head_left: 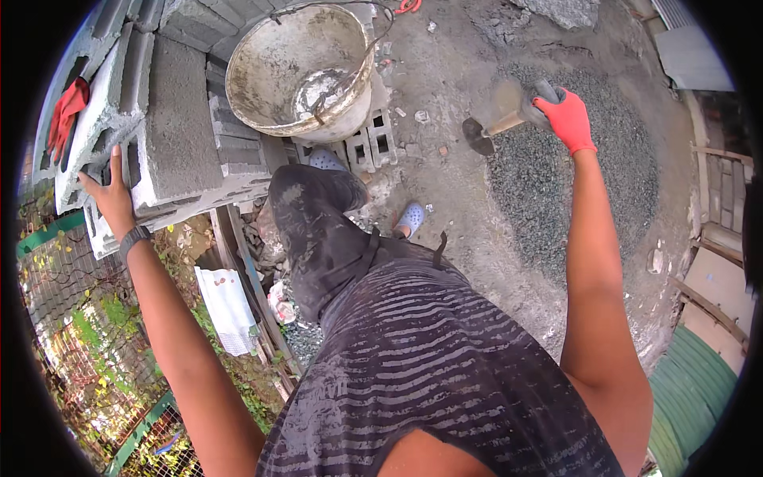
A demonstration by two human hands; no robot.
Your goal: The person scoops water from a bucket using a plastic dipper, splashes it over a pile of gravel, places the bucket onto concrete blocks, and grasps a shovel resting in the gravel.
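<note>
My left hand point(114, 199), bare and with a watch on the wrist, rests against the end of a stacked grey concrete block point(171, 119). Its thumb and fingers are spread over the edge. A loose red glove point(68, 118) lies on the blocks just beyond it. Out to the right, over the gravel, my right hand point(567, 119) wears a red glove with grey fingers. Those fingers are closed round a short tool point(502, 124) with a pale, wood-coloured shaft and a dark round end. The tool is partly smeared, so its exact kind is unclear.
A large mortar-stained bucket point(350, 103) with a wire handle stands ahead, near hollow blocks point(381, 139). Dark gravel point(548, 199) is spread on the ground at right. Below the blocks are a wire fence point(87, 294), planks, and a white sack point(225, 306). Green corrugated sheeting point(691, 389) lies lower right.
</note>
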